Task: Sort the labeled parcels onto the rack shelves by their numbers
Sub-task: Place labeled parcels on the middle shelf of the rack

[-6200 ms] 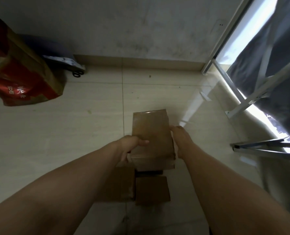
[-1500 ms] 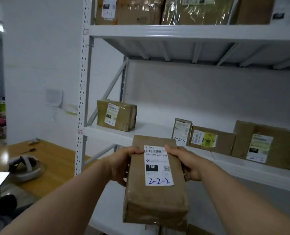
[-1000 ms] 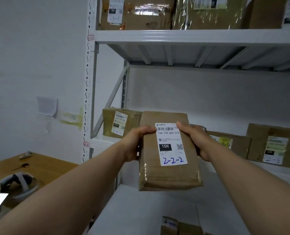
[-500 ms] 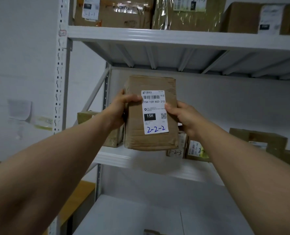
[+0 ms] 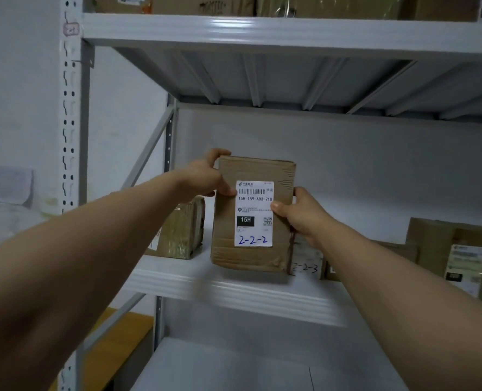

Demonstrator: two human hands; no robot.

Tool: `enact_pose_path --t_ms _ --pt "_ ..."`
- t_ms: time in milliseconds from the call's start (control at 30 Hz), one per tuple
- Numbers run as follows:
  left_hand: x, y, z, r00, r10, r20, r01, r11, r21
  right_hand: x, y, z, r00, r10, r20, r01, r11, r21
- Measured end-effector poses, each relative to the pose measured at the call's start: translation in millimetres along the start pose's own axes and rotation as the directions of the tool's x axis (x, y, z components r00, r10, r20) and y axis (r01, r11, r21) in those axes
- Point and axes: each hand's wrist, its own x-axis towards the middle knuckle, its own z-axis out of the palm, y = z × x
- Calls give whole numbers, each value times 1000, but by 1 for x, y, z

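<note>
Here, parcel (image 5: 252,215) between both hands (image 5: 203,179)

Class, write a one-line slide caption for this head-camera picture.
Left hand and right hand hold parcel 2-2-2 upright at the shelf, between a taped parcel and parcel 2-2-3.

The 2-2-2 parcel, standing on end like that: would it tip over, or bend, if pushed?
Probably stiff: the parcel shows flat faces and square corners between the left hand and right hand. Tall on its narrow end at the shelf, it may tip if nudged.
</note>
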Motion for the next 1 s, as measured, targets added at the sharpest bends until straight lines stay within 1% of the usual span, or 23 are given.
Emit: enact_pose_path --t_ms 67,133,267,333,400,500,567,833,933,1000 --pt "15 -13 -4 1000 10 -2 -10 997 78 15 6 10 1000 16 -21 -17 998 -53" --pt "30 -27 -10 1000 18 7 -19 993 116 29 11 21 999 29 -38 -32 996 -86" --pt "57 -55 -22 999 50 -20 -44 972 233 52 22 46 995 35 -92 -45 993 -111" --pt "69 -69 -27 997 60 -41 -40 921 386 60 29 57 993 49 -109 -62 990 -127" --pt "78 -80 -31 997 62 -41 -29 836 548 65 35 67 991 60 -117 -78 985 -154" --pt "87 -86 -38 994 104 -40 -50 741 670 73 38 77 990 55 -132 -79 980 -181" --pt "88 -87 -45 992 120 -28 -65 708 703 76 37 82 989 60 -135 -85 979 -187" --pt "93 -90 -55 997 71 -4 -41 625 779 79 31 94 986 92 -137 -114 980 -163" --pt "91 -86 -53 998 56 -16 -23 640 768 74 30 92 984 108 -141 -134 973 -190" --pt "87 -81 -47 992 119 -38 -49 650 758 69 29 88 982 129 -141 -159 962 -222"
